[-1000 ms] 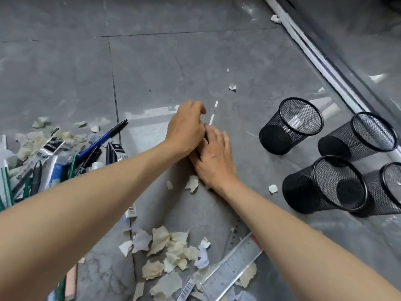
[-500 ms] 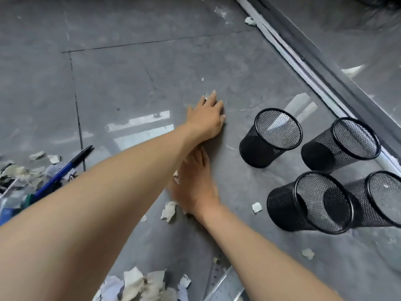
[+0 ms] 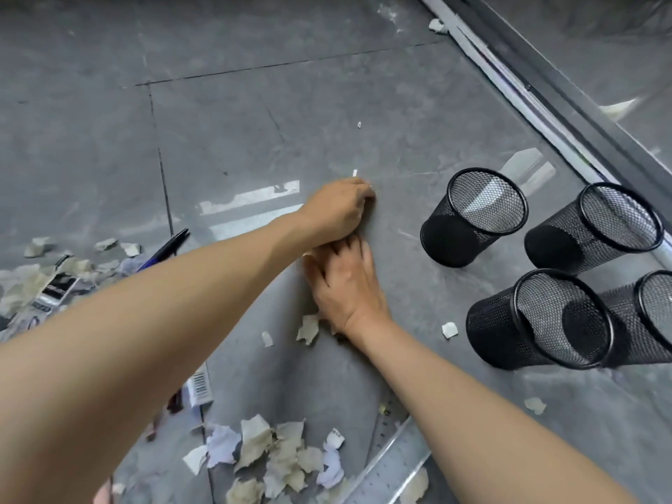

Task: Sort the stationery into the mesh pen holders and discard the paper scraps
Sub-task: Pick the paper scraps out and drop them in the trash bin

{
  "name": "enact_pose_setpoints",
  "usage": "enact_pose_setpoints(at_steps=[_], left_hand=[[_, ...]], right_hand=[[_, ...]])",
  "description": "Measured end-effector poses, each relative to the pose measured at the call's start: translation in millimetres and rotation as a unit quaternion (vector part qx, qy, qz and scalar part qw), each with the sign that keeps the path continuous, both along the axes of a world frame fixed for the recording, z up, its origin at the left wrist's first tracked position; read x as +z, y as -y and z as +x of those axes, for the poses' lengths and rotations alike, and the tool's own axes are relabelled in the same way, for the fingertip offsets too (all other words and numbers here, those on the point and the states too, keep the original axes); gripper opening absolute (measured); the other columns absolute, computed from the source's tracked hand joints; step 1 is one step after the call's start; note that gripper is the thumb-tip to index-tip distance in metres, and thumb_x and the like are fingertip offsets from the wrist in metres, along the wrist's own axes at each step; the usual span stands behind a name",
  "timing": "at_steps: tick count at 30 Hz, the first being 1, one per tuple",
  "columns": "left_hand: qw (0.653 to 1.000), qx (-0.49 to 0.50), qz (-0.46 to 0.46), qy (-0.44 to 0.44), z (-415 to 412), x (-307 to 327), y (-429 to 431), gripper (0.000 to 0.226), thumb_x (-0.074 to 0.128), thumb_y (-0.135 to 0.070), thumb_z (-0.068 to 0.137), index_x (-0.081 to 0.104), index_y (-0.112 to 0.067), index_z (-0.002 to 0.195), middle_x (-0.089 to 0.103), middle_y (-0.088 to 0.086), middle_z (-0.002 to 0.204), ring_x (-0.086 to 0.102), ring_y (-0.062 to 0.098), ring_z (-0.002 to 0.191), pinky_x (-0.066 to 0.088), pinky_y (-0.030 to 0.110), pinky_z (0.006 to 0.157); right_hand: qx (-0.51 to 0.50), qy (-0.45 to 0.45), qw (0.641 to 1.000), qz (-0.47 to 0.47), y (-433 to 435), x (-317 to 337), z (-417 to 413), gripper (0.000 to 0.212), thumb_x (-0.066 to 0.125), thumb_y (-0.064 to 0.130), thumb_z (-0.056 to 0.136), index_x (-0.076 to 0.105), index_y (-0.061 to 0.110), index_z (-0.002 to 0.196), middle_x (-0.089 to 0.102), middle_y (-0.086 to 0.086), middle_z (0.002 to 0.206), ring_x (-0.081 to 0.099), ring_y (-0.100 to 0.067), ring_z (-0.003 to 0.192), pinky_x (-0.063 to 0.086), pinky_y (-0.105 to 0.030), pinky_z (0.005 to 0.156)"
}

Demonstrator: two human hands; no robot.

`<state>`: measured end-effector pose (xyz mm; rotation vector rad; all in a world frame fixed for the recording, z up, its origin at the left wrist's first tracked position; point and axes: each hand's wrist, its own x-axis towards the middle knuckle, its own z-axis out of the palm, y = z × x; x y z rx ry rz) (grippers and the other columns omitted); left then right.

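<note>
At twelve o'clock, just past the curled left hand (image 3: 336,211), whose pinch cannot be told, a scrap (image 3: 355,172) is pointed twelve-to-six.

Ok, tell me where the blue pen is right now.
In the head view the blue pen lies on the floor at left, at the far edge of the scrap pile, just beyond the left forearm.

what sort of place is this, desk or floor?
Probably an indoor floor by a doorway: large grey tiles with joint lines, a metal track along the right edge, paper scraps strewn about.
</note>
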<state>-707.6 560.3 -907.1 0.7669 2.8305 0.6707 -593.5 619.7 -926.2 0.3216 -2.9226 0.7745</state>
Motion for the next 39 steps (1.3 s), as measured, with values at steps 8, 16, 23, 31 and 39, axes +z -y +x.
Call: enact_pose_setpoints(at_steps=[8,16,23,31,39], left_hand=[[0.995,0.065,0.058,0.054,89.3,26.5,62.1,0.039,0.042,0.003,0.082,0.063,-0.006,0.114,0.065,0.011,0.114,0.056,0.029,0.108,0.041,0.033,0.088],[0.994,0.023,-0.016,0.102,163.2,27.8,66.2,0.022,0.048,-0.007,0.086,0.05,-0.012,0.107,0.061,0.01,0.107,0.055,0.033,0.097,0.041,0.037,0.074],[0.985,-0.058,-0.106,0.12,197.6,43.9,76.5,0.045,0.037,0.003,0.088,0.044,-0.008,0.132,0.054,0.011,0.13,0.054,0.029,0.112,0.045,0.038,0.086],[0.975,-0.09,-0.079,0.188,226.9,45.3,106.4,0.06,0.04,0.007,0.083,0.04,-0.011,0.141,0.041,0.01,0.143,0.04,0.024,0.131,0.032,0.033,0.107],[0.983,0.029,-0.042,0.176,283.0,31.3,122.9,0.074,0.043,-0.001,0.09,-0.002,-0.002,0.149,-0.008,0.013,0.157,-0.003,0.023,0.146,0.002,0.027,0.118]], right_hand=[[-0.024,0.013,0.996,-0.088,1.1,6.3,7.2,0.05,0.025,0.032,0.082,0.063,0.003,0.097,0.059,-0.012,0.102,0.047,-0.027,0.106,0.033,-0.04,0.102],[-0.233,-0.014,0.97,-0.066,-25.1,35.9,49.4,0.034,0.036,0.023,0.091,0.064,0.008,0.102,0.051,-0.013,0.119,0.043,-0.03,0.114,0.027,-0.03,0.098],[-0.277,0.235,0.931,0.016,-64.1,27.5,99.0,0.063,0.028,0.045,0.099,0.013,0.012,0.15,-0.011,-0.02,0.157,-0.011,-0.028,0.146,-0.001,-0.038,0.117],[-0.053,0.244,0.967,0.045,-24.0,27.3,116.9,0.064,0.018,0.05,0.099,-0.01,0.024,0.151,-0.019,-0.009,0.157,-0.021,-0.018,0.144,-0.011,-0.035,0.116],[0.126,0.249,0.953,0.121,21.3,35.7,153.0,0.061,0.012,0.051,0.099,-0.009,0.025,0.15,-0.024,-0.002,0.155,-0.025,-0.014,0.141,-0.012,-0.032,0.117]])
